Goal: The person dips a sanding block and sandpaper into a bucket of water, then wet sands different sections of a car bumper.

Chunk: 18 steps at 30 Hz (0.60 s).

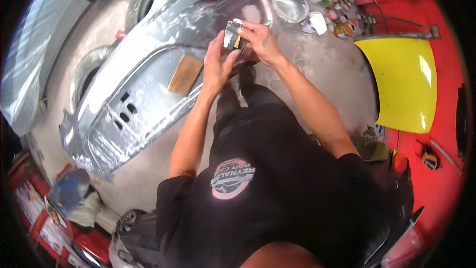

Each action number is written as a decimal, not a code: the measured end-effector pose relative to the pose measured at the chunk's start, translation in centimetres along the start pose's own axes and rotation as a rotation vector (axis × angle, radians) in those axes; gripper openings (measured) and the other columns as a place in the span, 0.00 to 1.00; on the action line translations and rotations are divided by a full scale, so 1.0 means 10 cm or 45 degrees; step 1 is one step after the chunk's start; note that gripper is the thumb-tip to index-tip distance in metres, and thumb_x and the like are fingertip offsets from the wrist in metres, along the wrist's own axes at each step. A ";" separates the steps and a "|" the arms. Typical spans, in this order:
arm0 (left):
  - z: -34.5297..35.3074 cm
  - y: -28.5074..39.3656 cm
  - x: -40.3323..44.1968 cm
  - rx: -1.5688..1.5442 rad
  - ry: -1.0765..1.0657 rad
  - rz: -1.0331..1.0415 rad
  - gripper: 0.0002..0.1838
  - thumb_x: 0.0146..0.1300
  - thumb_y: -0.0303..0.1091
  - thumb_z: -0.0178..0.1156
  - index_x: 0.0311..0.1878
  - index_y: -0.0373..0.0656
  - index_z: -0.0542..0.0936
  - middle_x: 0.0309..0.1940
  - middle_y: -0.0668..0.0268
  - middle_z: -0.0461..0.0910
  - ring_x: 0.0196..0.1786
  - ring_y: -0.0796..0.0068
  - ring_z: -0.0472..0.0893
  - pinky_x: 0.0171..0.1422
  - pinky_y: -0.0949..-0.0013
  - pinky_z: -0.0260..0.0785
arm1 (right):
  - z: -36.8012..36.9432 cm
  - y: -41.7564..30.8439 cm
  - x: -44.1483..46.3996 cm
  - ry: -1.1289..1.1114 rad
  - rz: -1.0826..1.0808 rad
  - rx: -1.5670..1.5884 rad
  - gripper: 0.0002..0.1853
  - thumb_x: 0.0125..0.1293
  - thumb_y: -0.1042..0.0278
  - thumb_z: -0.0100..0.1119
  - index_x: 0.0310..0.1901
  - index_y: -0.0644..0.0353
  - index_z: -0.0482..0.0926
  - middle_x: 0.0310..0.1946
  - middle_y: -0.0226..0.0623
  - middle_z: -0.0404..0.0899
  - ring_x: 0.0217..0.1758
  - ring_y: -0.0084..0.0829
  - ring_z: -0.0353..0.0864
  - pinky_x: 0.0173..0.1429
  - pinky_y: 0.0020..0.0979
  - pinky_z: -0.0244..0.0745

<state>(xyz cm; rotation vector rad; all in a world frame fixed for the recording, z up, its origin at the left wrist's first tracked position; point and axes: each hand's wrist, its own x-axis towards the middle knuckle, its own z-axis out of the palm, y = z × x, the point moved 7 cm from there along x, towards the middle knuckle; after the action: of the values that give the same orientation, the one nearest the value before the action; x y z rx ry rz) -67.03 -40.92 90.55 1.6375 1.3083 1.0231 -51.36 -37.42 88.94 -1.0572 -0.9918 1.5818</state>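
A small dark rectangular block [230,40] with a pale grey face and a yellow strip is held up between both hands; its exact kind cannot be made out. My left hand [216,67] grips its lower left side, thumb and fingers closed around the edge. From the upper right, my right hand [264,42] pinches the same block with thumb and fingertips. Beneath the hands lies a large grey car body panel [148,77], streaked with white. A flat brown rectangular block [185,75] rests on this panel, left of my left forearm.
A plastic-wrapped basin [290,6] stands on the floor beyond the panel, near several cans [343,30]. At right, a yellow car panel [404,84] is by a red surface [446,144]. A covered car [44,44] stands at left.
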 end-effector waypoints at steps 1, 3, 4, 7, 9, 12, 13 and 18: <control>-0.09 -0.11 -0.11 0.013 0.025 -0.013 0.34 0.69 0.36 0.70 0.75 0.34 0.72 0.60 0.50 0.82 0.56 0.58 0.85 0.63 0.59 0.76 | 0.16 -0.01 0.00 -0.085 0.049 -0.020 0.17 0.81 0.69 0.55 0.64 0.68 0.82 0.46 0.26 0.85 0.44 0.14 0.79 0.48 0.22 0.76; -0.19 -0.58 -0.35 -0.432 0.087 -0.344 0.25 0.78 0.36 0.61 0.73 0.34 0.76 0.51 0.57 0.87 0.49 0.65 0.87 0.59 0.65 0.77 | 0.37 0.05 -0.06 -0.111 0.073 -0.091 0.18 0.81 0.71 0.55 0.67 0.67 0.80 0.46 0.26 0.86 0.43 0.14 0.79 0.44 0.21 0.76; -0.30 -0.66 -0.43 -0.467 0.145 -0.367 0.19 0.82 0.37 0.55 0.63 0.31 0.81 0.44 0.61 0.89 0.42 0.70 0.88 0.51 0.68 0.81 | 0.48 0.15 -0.08 -0.195 0.120 -0.143 0.20 0.81 0.70 0.57 0.69 0.64 0.79 0.48 0.26 0.86 0.43 0.14 0.80 0.44 0.20 0.77; -0.60 -0.87 -0.66 -0.926 0.232 -0.620 0.17 0.83 0.38 0.55 0.55 0.32 0.83 0.42 0.60 0.89 0.42 0.68 0.89 0.48 0.64 0.84 | 0.73 0.35 -0.13 -0.283 0.181 -0.257 0.21 0.77 0.73 0.60 0.70 0.62 0.79 0.46 0.28 0.87 0.42 0.14 0.81 0.42 0.20 0.78; -0.72 -0.89 -0.80 -1.075 0.310 -0.672 0.16 0.82 0.40 0.55 0.50 0.34 0.82 0.42 0.58 0.88 0.42 0.66 0.89 0.45 0.62 0.86 | 0.85 0.47 -0.12 -0.277 0.169 -0.500 0.20 0.75 0.75 0.60 0.67 0.64 0.81 0.43 0.31 0.88 0.42 0.14 0.82 0.41 0.21 0.78; -0.83 -0.94 -0.97 -1.265 0.500 -0.689 0.15 0.78 0.39 0.62 0.49 0.34 0.82 0.42 0.60 0.87 0.41 0.68 0.88 0.46 0.62 0.85 | 1.08 0.64 -0.13 -0.278 0.006 -0.700 0.20 0.71 0.75 0.62 0.63 0.63 0.84 0.41 0.38 0.89 0.42 0.21 0.86 0.45 0.29 0.82; -0.85 -0.99 -1.03 -1.264 0.495 -0.682 0.15 0.78 0.39 0.62 0.49 0.34 0.82 0.42 0.60 0.87 0.41 0.68 0.88 0.46 0.62 0.85 | 1.14 0.64 -0.14 -0.276 -0.196 -0.882 0.19 0.70 0.74 0.62 0.62 0.62 0.85 0.40 0.42 0.89 0.43 0.26 0.88 0.48 0.32 0.84; -1.59 -1.35 -1.54 -0.396 0.935 -0.552 0.16 0.75 0.38 0.68 0.34 0.35 0.84 0.28 0.68 0.82 0.35 0.78 0.83 0.38 0.70 0.79 | 1.71 0.55 -0.23 -0.769 -0.793 -1.826 0.31 0.65 0.71 0.62 0.72 0.47 0.76 0.72 0.44 0.75 0.74 0.47 0.75 0.72 0.49 0.72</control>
<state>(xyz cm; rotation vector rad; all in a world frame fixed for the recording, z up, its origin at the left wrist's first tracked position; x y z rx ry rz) -88.62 -52.43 82.16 0.6983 1.7532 1.5170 -68.62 -42.77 89.23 -0.9025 -2.7292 0.4665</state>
